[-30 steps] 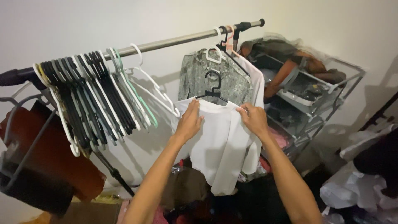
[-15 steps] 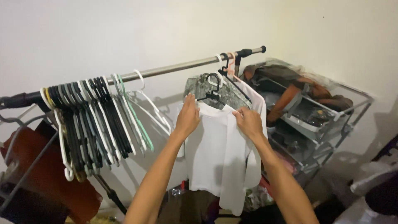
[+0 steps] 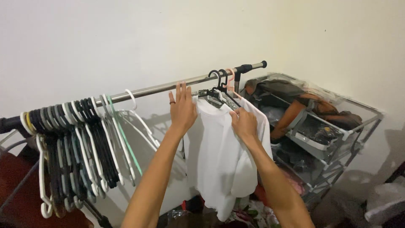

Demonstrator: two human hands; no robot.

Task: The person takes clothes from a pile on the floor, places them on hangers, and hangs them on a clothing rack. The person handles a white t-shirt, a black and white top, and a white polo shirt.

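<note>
A white shirt (image 3: 219, 160) hangs limp on a black hanger (image 3: 216, 90) hooked over the metal rail (image 3: 147, 90).

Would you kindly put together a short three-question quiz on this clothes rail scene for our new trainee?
1. True or false: the white shirt hangs from the metal rail on a black hanger.
2. Which hand grips the shirt's shoulder?
A. left hand
B. right hand
C. neither
3. Fill in: the bunch of empty hangers hangs toward the rail's ____ end.

Key
1. True.
2. B; the left hand is spread open, flat by the collar.
3. Left.
</note>
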